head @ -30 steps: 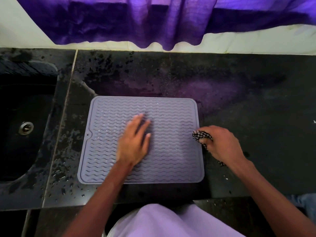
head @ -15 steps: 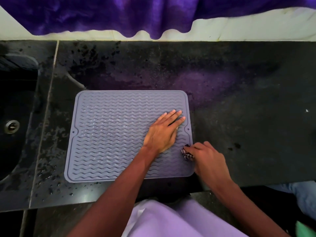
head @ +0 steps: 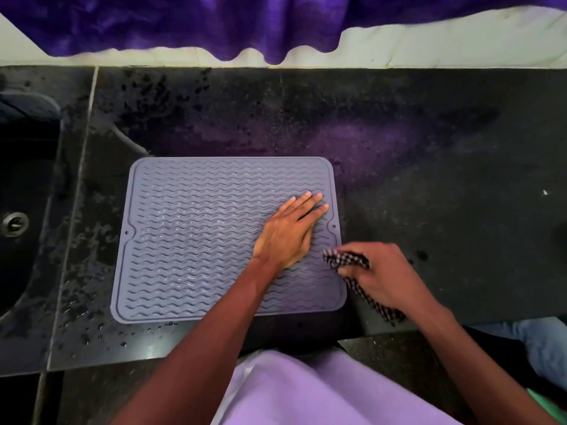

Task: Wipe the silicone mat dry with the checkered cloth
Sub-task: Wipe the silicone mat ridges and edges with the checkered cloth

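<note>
The grey silicone mat (head: 199,240) lay flat on the dark speckled counter (head: 429,179), its wavy ridges running side to side and a small hole near the middle of each short edge. The left hand (head: 288,233) rested palm down on the mat's right half, its fingers (head: 313,204) straight and close together, their tips just short of the mat's right rim; that grip was apart and held nothing. The right hand (head: 383,274) sat at the mat's right edge, towards the near corner, its grip clamped on the checkered cloth (head: 343,259), curled round a bunched fold of it. A bunch of the cloth stuck out of the hand and overlapped the mat's right rim, while a tail of it trailed from under the hand off the mat's near right corner. Whether the cloth pressed on the mat or only hung above it could not be told. Water droplets (head: 92,302) beaded the counter to the left of the mat and along its near edge. Well to the left of the mat was a black sink (head: 24,179) with a metal drain (head: 14,223). Beyond the mat's far edge the counter met a pale wall (head: 429,47), over which a purple curtain (head: 184,23) hung. Nearer than the mat, a lilac garment (head: 306,391) filled the lower view, and blue denim (head: 546,348) showed off to its right
</note>
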Tool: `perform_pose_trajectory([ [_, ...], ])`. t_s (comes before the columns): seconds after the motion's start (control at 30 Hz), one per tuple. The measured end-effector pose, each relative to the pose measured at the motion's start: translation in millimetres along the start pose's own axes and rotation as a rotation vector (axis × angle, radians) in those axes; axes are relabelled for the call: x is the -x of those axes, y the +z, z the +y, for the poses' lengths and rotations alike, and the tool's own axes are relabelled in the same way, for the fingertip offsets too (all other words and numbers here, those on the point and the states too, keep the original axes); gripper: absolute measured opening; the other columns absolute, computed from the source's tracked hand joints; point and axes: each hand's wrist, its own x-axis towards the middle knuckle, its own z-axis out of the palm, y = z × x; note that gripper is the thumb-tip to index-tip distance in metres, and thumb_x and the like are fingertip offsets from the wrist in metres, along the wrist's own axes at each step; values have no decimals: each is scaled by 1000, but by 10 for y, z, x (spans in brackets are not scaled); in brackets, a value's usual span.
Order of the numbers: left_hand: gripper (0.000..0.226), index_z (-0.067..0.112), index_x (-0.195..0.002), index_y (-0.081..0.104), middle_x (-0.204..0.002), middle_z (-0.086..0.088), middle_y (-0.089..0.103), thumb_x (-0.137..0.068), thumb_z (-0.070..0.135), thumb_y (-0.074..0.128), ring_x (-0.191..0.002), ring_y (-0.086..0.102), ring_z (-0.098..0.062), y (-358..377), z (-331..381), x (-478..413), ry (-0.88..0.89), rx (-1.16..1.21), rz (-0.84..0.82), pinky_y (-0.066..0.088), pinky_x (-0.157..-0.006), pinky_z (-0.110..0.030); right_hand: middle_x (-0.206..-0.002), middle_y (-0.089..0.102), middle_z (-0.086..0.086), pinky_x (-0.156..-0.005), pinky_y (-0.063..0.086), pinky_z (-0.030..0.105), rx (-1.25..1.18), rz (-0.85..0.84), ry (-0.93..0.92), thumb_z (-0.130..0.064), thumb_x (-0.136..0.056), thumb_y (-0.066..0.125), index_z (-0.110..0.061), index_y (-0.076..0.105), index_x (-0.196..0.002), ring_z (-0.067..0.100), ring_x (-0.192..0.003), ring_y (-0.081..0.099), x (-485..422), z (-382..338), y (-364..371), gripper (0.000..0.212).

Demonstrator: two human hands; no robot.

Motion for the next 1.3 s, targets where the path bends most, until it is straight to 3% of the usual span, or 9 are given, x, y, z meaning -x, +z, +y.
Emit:
perform_pose_trajectory([
  [0.17,55,19,-148,53,-159,-1,44,-96,15,38,-149,37,-20,-13,2,-3,10,4,-2,27,-125,-41,-99,65,-13,-65,53,37,434,117,-59,-16,-81,64,-34,64,-106,18,-91,52,-30,-164,197,31],
  [0.37,57,19,-148,53,-159,-1,44,-94,18,34,-149,38,-19,-32,24,-7,4,-33,3,27,-125,-39,-101,63,-12,-68,51,37,405,75,70,-16,-81,62,-37,62,-113,19,-99,53,366,-177,435,38],
  [0.53,59,20,-149,51,-160,-1,42,-93,17,33,-150,36,-20,-29,7,2,16,-48,-11,27,-125,-40,-97,66,-11,-73,50,34,306,23,134,-24,-84,61,-32,64,-102,17,-97,60,580,-242,529,20],
  [0.63,51,15,-146,55,-157,-6,46,-97,14,40,-148,40,-23,-45,4,7,21,36,-1,30,-123,-43,-95,74,-15,-78,50,24,-50,-107,168,-25,-81,74,-34,73,-101,5,-92,66,476,-186,353,22],
  [0.8,35,5,-133,67,-147,-11,58,-101,9,50,-138,53,-23,-276,-149,258,-96,267,264,38,-119,-41,-104,71,18,-70,58,27,-1342,-205,502,-14,-85,63,-1,68,-110,25,-86,69,290,-580,209,28],
  [0.93,34,7,-131,68,-144,-7,60,-99,8,57,-135,56,-20,-617,-582,771,-293,77,456,41,-117,-37,-87,70,11,-49,56,25,-1647,-156,610,-36,-83,68,3,65,-111,19,-60,66,98,-843,258,48],
  [1.07,49,7,-143,57,-153,-14,50,-103,33,48,-144,44,-31,-896,-1197,1195,-502,-135,415,41,-115,-51,-89,70,1,-57,56,28,-1452,-116,527,-27,-88,63,-15,67,-112,13,-71,66,-173,-1105,434,28],
  [1.2,72,11,-159,33,-168,-12,25,-104,58,31,-156,20,-28,-997,-1543,1405,-514,-236,168,24,-124,-48,-96,72,-11,-72,49,19,-648,110,110,-26,-93,62,-21,63,-111,10,-92,67,-681,-1522,512,18],
  [1.3,74,12,-161,27,-169,-11,18,-105,59,30,-158,14,-26,-1010,-1549,1421,-505,-245,128,16,-127,-42,-110,62,2,-86,45,30,-146,297,-291,-26,-91,64,-16,64,-117,21,-101,59,-1280,-1771,683,28],
])
